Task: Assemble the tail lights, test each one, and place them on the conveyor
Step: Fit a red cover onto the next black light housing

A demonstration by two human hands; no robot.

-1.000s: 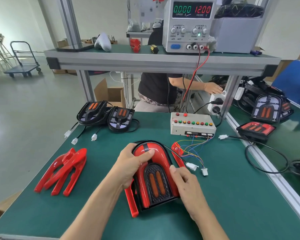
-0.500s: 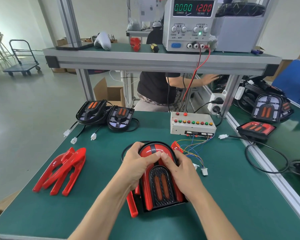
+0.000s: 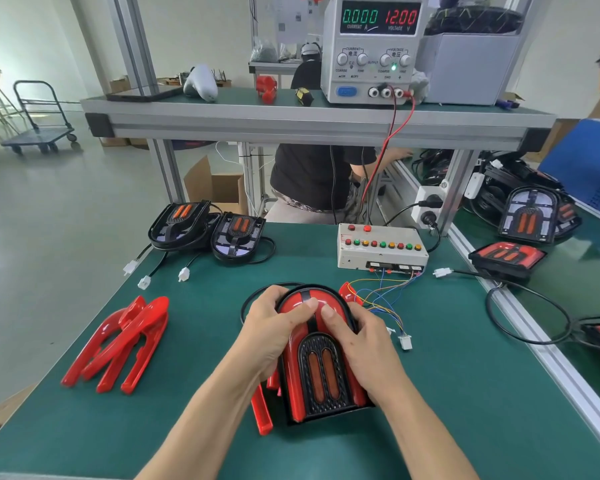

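Both hands — left hand (image 3: pixel 274 332), right hand (image 3: pixel 364 344) — clamp fingers round the tail light (image 3: pixel 321 372) at frame centre on the green desk (image 3: pixel 465 393), grey floor (image 3: pixel 49 209) at left.

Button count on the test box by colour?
Box buttons:
Red: 5
Green: 3
Yellow: 3
Total: 11
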